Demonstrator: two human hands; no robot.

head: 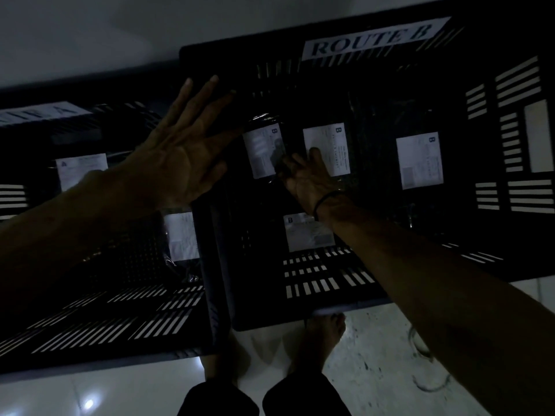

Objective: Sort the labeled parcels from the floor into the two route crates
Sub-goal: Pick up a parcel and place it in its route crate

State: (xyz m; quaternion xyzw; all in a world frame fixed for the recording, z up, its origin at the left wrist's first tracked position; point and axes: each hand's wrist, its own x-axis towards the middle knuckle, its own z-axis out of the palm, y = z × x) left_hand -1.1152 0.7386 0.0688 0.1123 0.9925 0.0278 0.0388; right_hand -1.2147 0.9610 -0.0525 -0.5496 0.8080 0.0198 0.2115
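The scene is dark. Two black slatted crates stand side by side on the floor. The right crate carries a "ROUTE B" sign and holds several dark parcels with white B labels. My right hand reaches down into it and pinches the edge of one B parcel, beside another B parcel. My left hand hovers with fingers spread over the rim between the crates, holding nothing. The left crate has a partly seen sign ending in "A" and holds labeled parcels.
My bare feet stand on the pale tiled floor just in front of the crates. A white wall rises behind them. More B parcels lie at the crate's right and front.
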